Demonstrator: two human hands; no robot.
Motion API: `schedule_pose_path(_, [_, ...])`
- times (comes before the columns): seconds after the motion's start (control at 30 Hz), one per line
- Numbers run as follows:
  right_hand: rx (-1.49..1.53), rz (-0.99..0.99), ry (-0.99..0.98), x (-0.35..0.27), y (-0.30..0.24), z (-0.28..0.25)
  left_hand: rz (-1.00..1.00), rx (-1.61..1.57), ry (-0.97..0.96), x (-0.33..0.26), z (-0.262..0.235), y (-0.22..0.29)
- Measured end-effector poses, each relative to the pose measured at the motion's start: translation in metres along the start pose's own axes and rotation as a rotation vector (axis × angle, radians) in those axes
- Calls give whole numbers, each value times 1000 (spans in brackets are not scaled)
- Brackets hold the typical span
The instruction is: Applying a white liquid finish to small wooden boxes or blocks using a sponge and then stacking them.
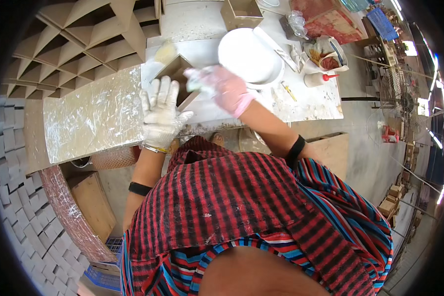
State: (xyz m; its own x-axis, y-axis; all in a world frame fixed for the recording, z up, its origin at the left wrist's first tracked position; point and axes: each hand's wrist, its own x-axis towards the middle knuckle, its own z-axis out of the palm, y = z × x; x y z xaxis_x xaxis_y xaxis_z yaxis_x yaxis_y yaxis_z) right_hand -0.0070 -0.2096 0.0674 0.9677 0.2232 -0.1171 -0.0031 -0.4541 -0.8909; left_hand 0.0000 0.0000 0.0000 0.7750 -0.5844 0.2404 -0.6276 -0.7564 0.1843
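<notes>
An open-topped brown board box [171,68] rests on the white-smeared worktop. My left hand [161,113], in a white glove, lies flat against the near left side of the box with its fingers stretched out. In a pink glove, my right hand [230,92] is smeared by motion at the right side of the box. Its fingers are closed round a pale, crumpled wad [201,79], perhaps a cloth, whose exact kind the blur hides. Just beyond the right hand stands a round white tub or basin [246,56].
Stacked brown open boxes [79,42] rise at the far left. Another brown box [241,15] sits at the back. To the right are a white bottle with a red nozzle [318,79], a yellow cutter-like tool [288,91] and a stained bag [328,54].
</notes>
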Motion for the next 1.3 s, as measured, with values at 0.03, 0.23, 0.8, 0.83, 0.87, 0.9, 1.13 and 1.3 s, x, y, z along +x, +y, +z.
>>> schedule_pose_path(0.03, [-408,-232,-40,-7,-8,10,33,82,-3,2,7,2])
schedule_pose_path(0.23, [-731,-105,239,-20,39,-13,33,92,-127,6,0,10])
schedule_pose_path(0.8, [-728,-198,397,-27,35,9,66,106,-85,8,3,9])
schedule_pose_path(0.83, [-723,-164,350,-36,30,7,77,127,-94,8,-1,13])
schedule_pose_path(0.87, [-719,-131,304,-46,25,3,88,149,-103,10,-4,15])
schedule_pose_path(0.9, [-714,-87,262,-52,24,2,70,135,-130,12,-6,15])
schedule_pose_path(1.13, [-614,-183,345,-44,47,31,61,130,-158,18,-7,16])
schedule_pose_path(1.3, [166,-5,480,-41,65,-30,60,135,-194,18,-2,13])
